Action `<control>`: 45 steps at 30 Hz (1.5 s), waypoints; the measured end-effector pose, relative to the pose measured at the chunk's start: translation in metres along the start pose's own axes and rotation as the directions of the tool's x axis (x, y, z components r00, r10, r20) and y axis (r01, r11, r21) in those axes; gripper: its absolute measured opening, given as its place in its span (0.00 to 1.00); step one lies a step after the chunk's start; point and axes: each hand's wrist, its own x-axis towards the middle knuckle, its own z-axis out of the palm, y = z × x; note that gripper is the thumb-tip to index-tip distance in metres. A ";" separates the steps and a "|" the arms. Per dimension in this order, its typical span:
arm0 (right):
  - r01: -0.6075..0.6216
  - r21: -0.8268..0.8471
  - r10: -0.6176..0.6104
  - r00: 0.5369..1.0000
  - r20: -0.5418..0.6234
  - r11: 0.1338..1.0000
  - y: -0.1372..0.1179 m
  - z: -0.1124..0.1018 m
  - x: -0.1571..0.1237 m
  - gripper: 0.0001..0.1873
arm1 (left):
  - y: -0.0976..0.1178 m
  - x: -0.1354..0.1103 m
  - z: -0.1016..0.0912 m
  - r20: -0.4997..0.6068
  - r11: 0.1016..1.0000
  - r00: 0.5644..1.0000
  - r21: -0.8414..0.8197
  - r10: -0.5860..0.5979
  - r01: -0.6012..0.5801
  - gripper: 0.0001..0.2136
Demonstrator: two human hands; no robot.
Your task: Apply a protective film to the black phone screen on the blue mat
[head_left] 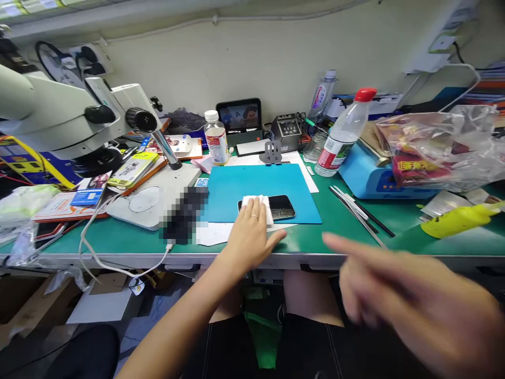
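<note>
A green bench bears a blue mat. The right hand is a blur; I can't tell its grip. The left hand lies flat, clasping nothing, over the phone near the mat's front, white cloth between.

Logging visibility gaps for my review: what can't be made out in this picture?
All in the head view:
Phone: partly under the white wipe and left hand.
Right hand: exact finger pose, lost to motion blur.
Dark object by the blue mat: its identity, masked by pixelation.
Microscope: cut off by the left edge.
</note>
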 end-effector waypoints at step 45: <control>0.498 -0.446 -0.431 0.867 0.248 0.744 0.066 0.089 0.095 0.28 | -0.035 -0.015 -0.019 -0.221 0.810 0.957 -0.586 -0.189 0.025 0.22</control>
